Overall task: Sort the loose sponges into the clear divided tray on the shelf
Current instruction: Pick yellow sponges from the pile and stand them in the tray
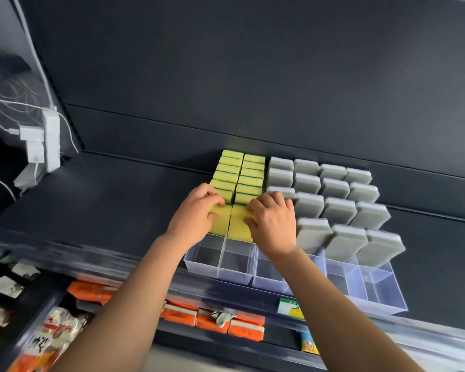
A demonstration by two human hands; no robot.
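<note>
A clear divided tray [227, 275] stands on the dark shelf [97, 200]. Its two left lanes hold yellow sponges with green backs [250, 173], standing upright in rows. Several lanes to the right hold upright grey sponges [336, 210]. My left hand [196, 213] grips the front yellow sponge [222, 224] of the left lane. My right hand [273, 221] grips the front yellow sponge [239, 225] of the second lane. The front compartments of the tray hold nothing.
A lower shelf carries orange packets [212, 319] and snack bags [54, 336]. White chargers and cables [42, 138] hang at the left. A price label [291, 308] is fixed on the shelf's front rail. The dark back wall rises behind the tray.
</note>
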